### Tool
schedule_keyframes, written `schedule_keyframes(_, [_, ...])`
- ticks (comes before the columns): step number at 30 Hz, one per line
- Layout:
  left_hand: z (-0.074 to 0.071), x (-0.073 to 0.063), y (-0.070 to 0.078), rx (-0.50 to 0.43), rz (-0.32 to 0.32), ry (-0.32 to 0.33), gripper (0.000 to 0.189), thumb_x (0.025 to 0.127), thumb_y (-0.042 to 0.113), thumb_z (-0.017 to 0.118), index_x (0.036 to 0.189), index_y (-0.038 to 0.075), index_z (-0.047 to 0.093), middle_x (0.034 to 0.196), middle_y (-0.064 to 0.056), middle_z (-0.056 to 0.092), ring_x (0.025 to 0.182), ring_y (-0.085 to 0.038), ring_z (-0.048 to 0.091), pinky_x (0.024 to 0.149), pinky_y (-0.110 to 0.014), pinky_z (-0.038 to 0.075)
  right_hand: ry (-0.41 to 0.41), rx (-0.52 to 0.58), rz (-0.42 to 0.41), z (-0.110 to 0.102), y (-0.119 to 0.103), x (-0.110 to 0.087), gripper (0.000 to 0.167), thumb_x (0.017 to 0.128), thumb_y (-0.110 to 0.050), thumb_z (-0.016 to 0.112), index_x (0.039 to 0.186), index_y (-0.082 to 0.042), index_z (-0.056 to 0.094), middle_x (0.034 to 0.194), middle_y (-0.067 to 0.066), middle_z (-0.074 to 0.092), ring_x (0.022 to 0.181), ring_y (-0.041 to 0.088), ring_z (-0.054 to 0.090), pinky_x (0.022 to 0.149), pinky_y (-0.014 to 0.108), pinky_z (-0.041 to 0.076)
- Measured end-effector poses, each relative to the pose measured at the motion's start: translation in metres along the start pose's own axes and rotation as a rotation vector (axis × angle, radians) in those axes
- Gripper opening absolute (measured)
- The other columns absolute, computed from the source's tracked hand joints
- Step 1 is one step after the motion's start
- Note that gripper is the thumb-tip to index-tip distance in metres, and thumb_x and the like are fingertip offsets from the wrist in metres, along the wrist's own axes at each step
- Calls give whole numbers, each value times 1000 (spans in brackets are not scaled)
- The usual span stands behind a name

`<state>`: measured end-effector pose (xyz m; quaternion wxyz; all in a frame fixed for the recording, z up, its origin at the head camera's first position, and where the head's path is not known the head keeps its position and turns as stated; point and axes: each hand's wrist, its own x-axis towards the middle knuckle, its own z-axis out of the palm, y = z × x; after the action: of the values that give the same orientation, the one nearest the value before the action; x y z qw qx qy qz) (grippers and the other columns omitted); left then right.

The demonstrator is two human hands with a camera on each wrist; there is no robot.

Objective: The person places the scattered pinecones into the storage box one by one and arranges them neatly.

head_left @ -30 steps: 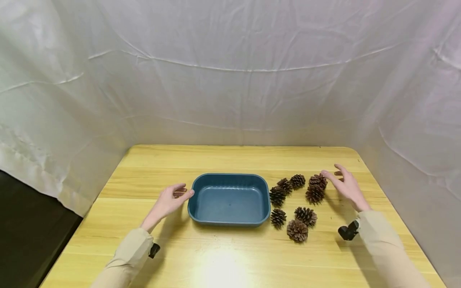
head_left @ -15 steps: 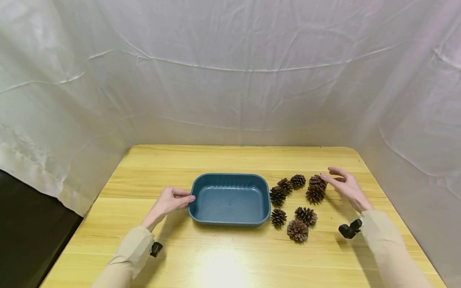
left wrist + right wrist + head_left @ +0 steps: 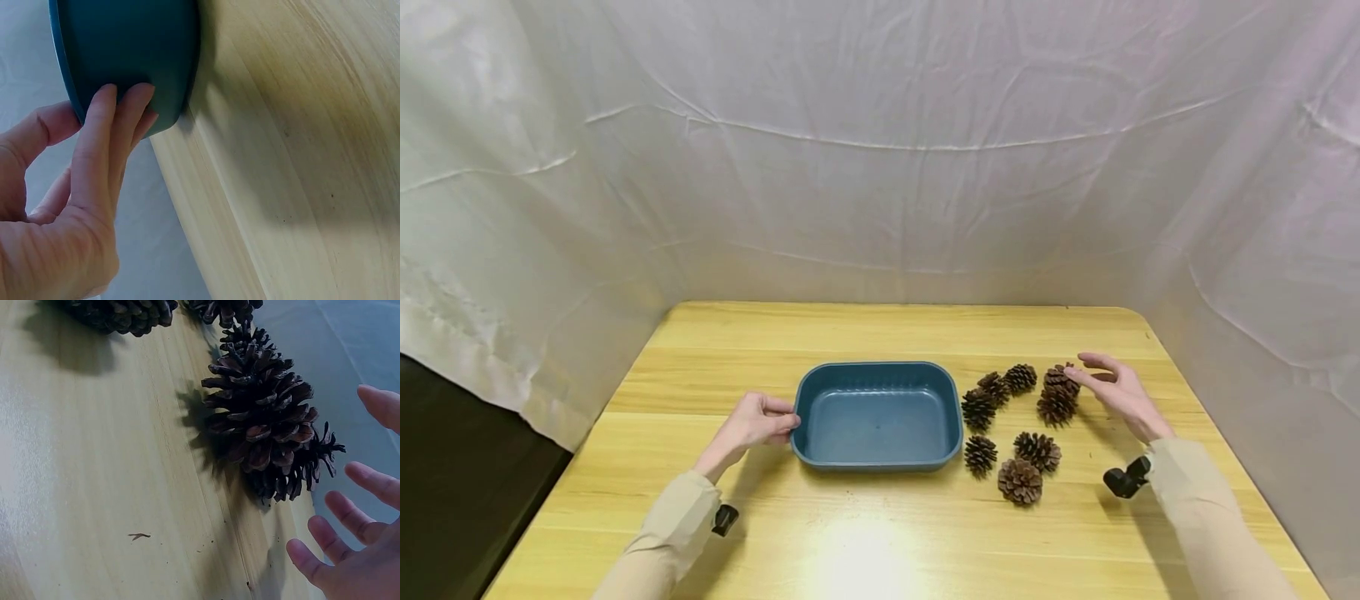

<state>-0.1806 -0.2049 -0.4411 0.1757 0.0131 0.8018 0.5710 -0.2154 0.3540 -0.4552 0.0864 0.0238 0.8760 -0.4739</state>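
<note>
A dark blue rectangular plastic basin (image 3: pixel 877 467) with rounded corners sits mid-table, nothing in it. At its left end my left hand (image 3: pixel 756 422) pinches the rim: in the left wrist view the thumb is over the rim and the fingers (image 3: pixel 94 144) lie against the outer wall. My right hand (image 3: pixel 1123 395) hovers beside two brown pine cones (image 3: pixel 1057 405) standing close together at the far right. Seen from the right wrist, its fingers are spread and apart from the larger pine cone (image 3: pixel 262 412); another pine cone (image 3: pixel 306 469) is partly hidden behind that one.
Several more pine cones lie between the basin and my right hand, among them one by the basin's corner (image 3: pixel 980 456) and one nearer the front (image 3: pixel 1020 481). The wooden table (image 3: pixel 737 333) is bordered by pale cloth curtains (image 3: pixel 910 200).
My left hand has closed from loosely beside the basin onto its rim, and the basin has shifted very slightly. My right hand has come a little lower and closer to the two pine cones.
</note>
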Motion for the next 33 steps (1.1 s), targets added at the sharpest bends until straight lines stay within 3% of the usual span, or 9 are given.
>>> schedule_keyframes(3, [0,-1,0,13,4,-14,38,93,0,64,122,-23,58,112,-37,68,82,-13,73,75,-30,66,-4,-9,-6,0,1,1,80,100,-48,58,157,-2,26,159,32,30,134,43,44,78,23,54])
schedule_keyframes(5, [0,-1,0,17,3,-17,37,93,0,64,122,-22,59,111,-36,68,82,-13,73,75,-30,66,-9,-9,-11,0,3,2,77,100,-46,59,156,-1,29,157,32,34,121,29,55,68,24,54])
schedule_keyframes(8, [0,-1,1,17,-6,-16,36,93,0,64,121,-22,59,110,-36,69,80,-12,73,75,-31,66,-14,-11,-20,-1,7,3,74,101,-41,60,154,1,32,155,32,37,107,10,54,52,29,51])
schedule_keyframes(10, [0,-1,2,16,-12,-16,36,93,0,64,121,-22,60,109,-35,69,79,-11,73,77,-33,66,-15,-21,-22,-1,8,3,73,101,-40,60,154,2,32,156,32,36,110,12,55,57,22,51])
schedule_keyframes(14, [0,-1,3,22,-17,-11,35,93,-1,64,120,-22,60,108,-35,70,79,-11,73,77,-33,66,-13,-33,-27,0,8,5,73,101,-40,60,153,3,33,156,32,35,125,31,51,68,18,50])
schedule_keyframes(15, [0,-1,3,24,-16,-10,35,93,-1,64,119,-22,60,108,-35,70,79,-11,73,77,-33,66,-13,-32,-23,0,8,5,73,101,-40,61,153,2,33,157,32,35,123,29,52,67,17,49])
schedule_keyframes(19, [0,-1,2,28,-16,-7,34,92,-1,64,118,-22,61,107,-34,71,78,-11,72,76,-33,67,-15,-5,-11,0,9,8,74,100,-39,63,154,1,33,155,33,37,100,2,57,44,28,44])
schedule_keyframes(21, [0,-2,2,26,-19,-5,33,93,-1,64,118,-22,61,107,-34,71,78,-11,73,76,-33,67,-16,1,-16,0,10,9,73,99,-38,63,153,1,34,154,33,39,93,-9,55,45,24,45])
schedule_keyframes(33, [0,-1,1,20,-38,-3,34,92,0,65,120,-21,61,109,-33,71,79,-11,73,76,-30,66,-4,5,-50,5,12,13,71,99,-35,65,150,5,38,149,36,44,88,-16,55,57,25,52])
